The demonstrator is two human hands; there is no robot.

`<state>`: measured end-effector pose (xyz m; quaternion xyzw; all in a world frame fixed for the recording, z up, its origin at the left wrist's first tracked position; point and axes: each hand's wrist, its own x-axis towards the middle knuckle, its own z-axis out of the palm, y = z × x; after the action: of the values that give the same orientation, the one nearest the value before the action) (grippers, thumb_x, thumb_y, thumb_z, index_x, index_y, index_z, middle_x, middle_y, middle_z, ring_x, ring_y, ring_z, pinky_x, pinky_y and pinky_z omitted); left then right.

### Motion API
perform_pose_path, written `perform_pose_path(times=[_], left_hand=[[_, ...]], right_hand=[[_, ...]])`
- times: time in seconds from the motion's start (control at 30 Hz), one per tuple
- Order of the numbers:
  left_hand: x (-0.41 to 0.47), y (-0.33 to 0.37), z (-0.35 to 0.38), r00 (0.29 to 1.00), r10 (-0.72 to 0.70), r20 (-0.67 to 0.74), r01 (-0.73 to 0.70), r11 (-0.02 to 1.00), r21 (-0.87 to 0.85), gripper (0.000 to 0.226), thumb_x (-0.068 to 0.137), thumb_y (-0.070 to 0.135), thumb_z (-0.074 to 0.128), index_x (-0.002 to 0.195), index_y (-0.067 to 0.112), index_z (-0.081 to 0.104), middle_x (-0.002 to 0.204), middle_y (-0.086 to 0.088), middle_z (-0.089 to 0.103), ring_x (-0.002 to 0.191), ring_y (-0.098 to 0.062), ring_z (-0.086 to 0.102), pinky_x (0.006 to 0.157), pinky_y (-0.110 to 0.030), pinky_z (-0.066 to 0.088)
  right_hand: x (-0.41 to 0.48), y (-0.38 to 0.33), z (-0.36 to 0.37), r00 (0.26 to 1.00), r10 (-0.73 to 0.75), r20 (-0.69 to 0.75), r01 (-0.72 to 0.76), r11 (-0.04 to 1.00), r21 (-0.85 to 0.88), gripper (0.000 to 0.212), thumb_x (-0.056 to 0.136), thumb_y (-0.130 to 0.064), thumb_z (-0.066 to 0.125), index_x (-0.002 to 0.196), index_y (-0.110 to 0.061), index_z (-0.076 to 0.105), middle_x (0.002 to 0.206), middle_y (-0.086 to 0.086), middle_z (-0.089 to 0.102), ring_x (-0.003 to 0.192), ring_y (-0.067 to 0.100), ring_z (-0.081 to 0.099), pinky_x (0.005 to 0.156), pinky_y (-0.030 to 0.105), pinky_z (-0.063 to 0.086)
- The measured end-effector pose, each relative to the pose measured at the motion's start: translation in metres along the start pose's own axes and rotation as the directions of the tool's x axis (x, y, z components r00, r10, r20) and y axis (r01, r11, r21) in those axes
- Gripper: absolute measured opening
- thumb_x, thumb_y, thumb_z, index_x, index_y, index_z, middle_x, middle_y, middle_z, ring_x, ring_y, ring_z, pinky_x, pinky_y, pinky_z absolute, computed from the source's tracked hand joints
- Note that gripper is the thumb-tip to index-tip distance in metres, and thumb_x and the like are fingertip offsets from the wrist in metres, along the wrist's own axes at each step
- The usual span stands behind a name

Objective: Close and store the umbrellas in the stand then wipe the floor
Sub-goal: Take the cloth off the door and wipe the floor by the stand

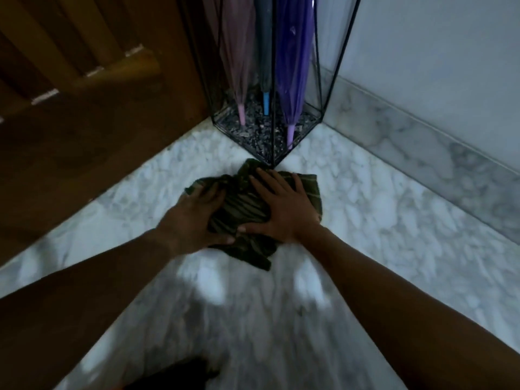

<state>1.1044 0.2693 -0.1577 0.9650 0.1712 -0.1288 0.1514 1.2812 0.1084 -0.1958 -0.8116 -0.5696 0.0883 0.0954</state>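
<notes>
Bare left forearm (pixel 98 277), bare right forearm (pixel 394 277); bare left hand (pixel 194 218), bare right hand (pixel 284 209)

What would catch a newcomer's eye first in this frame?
The left hand and right hand press a dark striped cloth onto the marble floor at centre. Just behind, in the corner, a glass stand holds a pink umbrella, a dark umbrella and a purple umbrella, all closed.

Marble, glass, cloth and wood

The floor (pixel 365 209) is glossy white-grey marble; the stand (pixel 315 88) is clear glass in thin black metal; the rag (pixel 244 204) is soft striped cloth; the door (pixel 84 114) is brown wood.
</notes>
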Motion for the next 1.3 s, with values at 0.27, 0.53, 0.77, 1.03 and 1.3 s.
perform_pose_path(times=[0.27, 0.53, 0.77, 1.03, 1.3], left_hand=[[0.063, 0.069, 0.002, 0.974, 0.226, -0.015, -0.226, 0.974, -0.025, 0.116, 0.064, 0.083, 0.041, 0.156, 0.013, 0.028, 0.164, -0.008, 0.021, 0.152, -0.029, 0.015, 0.122, -0.041, 0.021], [0.099, 0.125, 0.006, 0.998, -0.004, -0.068, 0.015, 0.987, 0.161, 0.061, 0.107, 0.032, 0.035, 0.157, 0.003, 0.014, 0.164, -0.017, 0.017, 0.149, -0.034, 0.021, 0.120, -0.039, 0.025], [0.119, 0.163, 0.006, 0.997, -0.067, -0.048, 0.079, 0.933, 0.350, 0.039, 0.093, 0.021, 0.050, 0.123, 0.002, 0.066, 0.120, -0.020, 0.064, 0.099, -0.028, 0.068, 0.075, -0.033, 0.059], [0.159, 0.152, 0.001, 0.999, 0.051, -0.005, -0.050, 0.997, 0.065, 0.072, 0.102, 0.039, 0.046, 0.158, 0.005, 0.013, 0.166, -0.014, 0.008, 0.152, -0.035, 0.008, 0.122, -0.042, 0.016], [0.140, 0.208, 0.010, 0.947, 0.308, 0.096, -0.311, 0.950, 0.016, 0.072, 0.101, 0.038, 0.050, 0.159, 0.013, 0.015, 0.168, -0.005, 0.005, 0.153, -0.030, 0.004, 0.121, -0.040, 0.016]], right_hand=[[-0.048, 0.069, -0.012, 0.992, 0.071, -0.100, -0.074, 0.997, -0.028, 0.100, 0.081, -0.089, 0.038, 0.159, -0.027, 0.027, 0.168, -0.002, 0.020, 0.154, 0.027, 0.015, 0.122, 0.058, 0.012], [-0.010, 0.124, -0.034, 0.973, 0.221, -0.072, -0.223, 0.974, -0.030, 0.101, 0.080, -0.090, 0.028, 0.161, -0.031, 0.016, 0.169, -0.003, 0.012, 0.156, 0.028, 0.003, 0.123, 0.058, 0.005], [0.011, 0.155, -0.043, 0.969, 0.235, -0.075, -0.242, 0.963, -0.116, 0.110, 0.074, -0.093, 0.031, 0.161, -0.027, 0.015, 0.169, -0.002, 0.015, 0.150, 0.032, 0.016, 0.122, 0.050, 0.014], [-0.027, 0.168, -0.045, 0.930, 0.347, -0.124, -0.358, 0.930, -0.085, 0.095, 0.085, -0.085, 0.024, 0.161, -0.029, 0.017, 0.168, -0.007, 0.015, 0.145, 0.025, 0.022, 0.115, 0.044, 0.020], [-0.117, 0.166, -0.045, 0.838, 0.522, -0.156, -0.537, 0.841, -0.069, 0.104, 0.080, -0.093, 0.019, 0.160, -0.027, 0.022, 0.167, -0.005, 0.021, 0.141, 0.028, 0.027, 0.116, 0.050, 0.023]])
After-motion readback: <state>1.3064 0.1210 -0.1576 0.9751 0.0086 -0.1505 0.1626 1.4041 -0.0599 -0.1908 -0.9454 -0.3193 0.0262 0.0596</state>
